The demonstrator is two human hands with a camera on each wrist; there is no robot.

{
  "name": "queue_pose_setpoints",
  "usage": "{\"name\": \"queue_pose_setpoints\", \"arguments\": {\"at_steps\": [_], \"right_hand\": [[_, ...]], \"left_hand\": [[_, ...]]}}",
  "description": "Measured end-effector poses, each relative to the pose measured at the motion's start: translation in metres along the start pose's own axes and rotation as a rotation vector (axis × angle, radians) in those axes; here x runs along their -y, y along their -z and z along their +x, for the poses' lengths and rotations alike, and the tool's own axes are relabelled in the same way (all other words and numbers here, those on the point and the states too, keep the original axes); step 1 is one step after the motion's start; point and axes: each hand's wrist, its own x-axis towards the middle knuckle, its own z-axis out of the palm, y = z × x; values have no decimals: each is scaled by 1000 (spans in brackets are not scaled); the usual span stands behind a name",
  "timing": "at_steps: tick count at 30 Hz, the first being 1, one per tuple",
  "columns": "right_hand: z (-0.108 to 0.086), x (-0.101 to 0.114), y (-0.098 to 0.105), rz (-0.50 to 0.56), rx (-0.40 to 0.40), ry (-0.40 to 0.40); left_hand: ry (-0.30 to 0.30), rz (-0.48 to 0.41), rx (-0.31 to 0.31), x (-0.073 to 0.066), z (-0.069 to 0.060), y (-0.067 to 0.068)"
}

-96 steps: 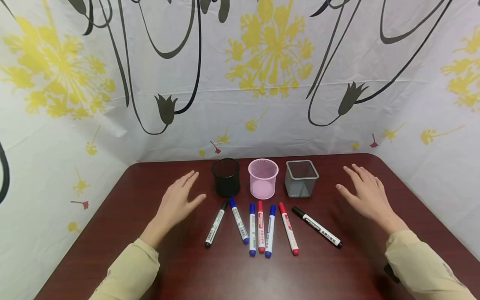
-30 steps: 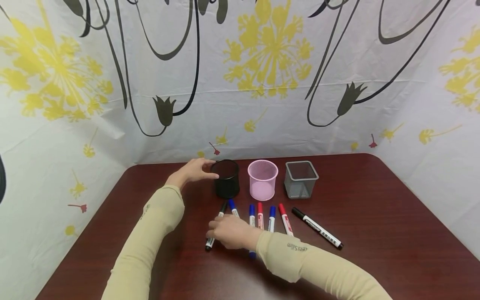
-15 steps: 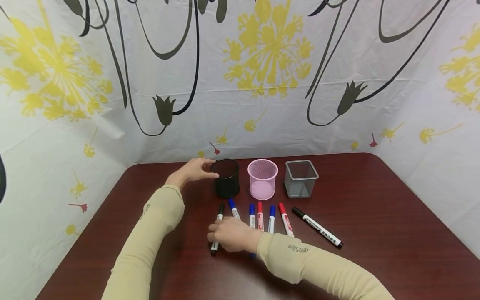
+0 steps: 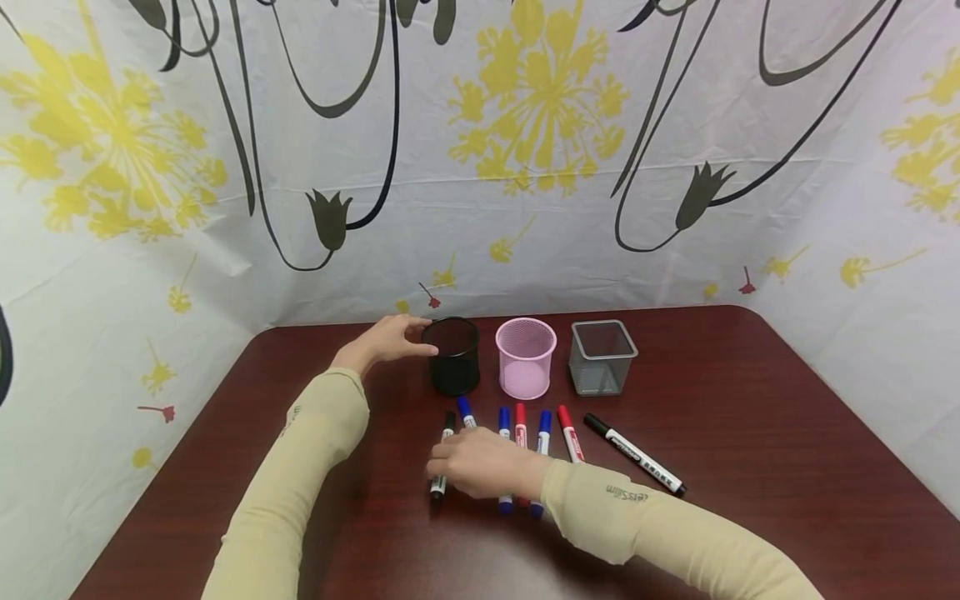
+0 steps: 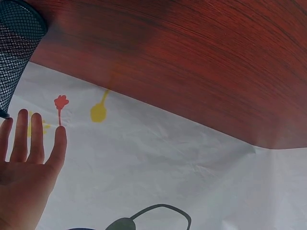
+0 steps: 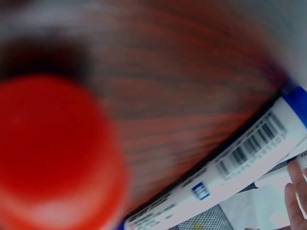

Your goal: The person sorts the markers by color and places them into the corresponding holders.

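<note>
My left hand (image 4: 386, 340) is at the left side of a black mesh pen holder (image 4: 454, 367), thumb near the front of its rim. In the left wrist view the fingers (image 5: 36, 139) are straight, with one fingertip at the rim of the pen holder (image 5: 19, 43). Low over the table, my right hand (image 4: 483, 461) pinches a black-capped whiteboard marker (image 4: 437, 487), its middle covered by the fingers. Under and beside that hand lie blue markers (image 4: 505, 425) and a red marker (image 4: 521, 421), partly hidden. In the right wrist view a blurred red marker end (image 6: 53, 148) and a blue marker (image 6: 216, 177) fill much of the foreground.
A pink mesh pen holder (image 4: 526, 367) and a square grey one (image 4: 602, 367) stand in line right of the black one. Another red marker (image 4: 571, 437) and a black marker (image 4: 637, 454) lie to the right. Behind the dark red table (image 4: 750, 375) hangs a patterned white cloth (image 4: 465, 250).
From resting apart, my left hand came to the black pen holder and my right hand crossed to the black marker. Lately the right hand has shifted slightly right with the marker; the left stays still.
</note>
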Motion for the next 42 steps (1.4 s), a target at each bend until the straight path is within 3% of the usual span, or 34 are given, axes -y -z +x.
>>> {"name": "queue_pose_setpoints", "arguments": {"at_steps": [7, 12, 22, 31, 42], "right_hand": [[-10, -9, 11, 151, -156, -10], [-15, -15, 19, 287, -238, -67], [-24, -22, 34, 394, -266, -197], [-28, -29, 46, 502, -331, -259], [-32, -33, 54, 653, -394, -326]], "left_hand": [[-5, 4, 2, 2, 0, 0], [-1, 2, 9, 1, 0, 0], [-14, 27, 3, 1, 1, 1], [14, 25, 20, 0, 2, 2], [-3, 25, 20, 1, 3, 1]]}}
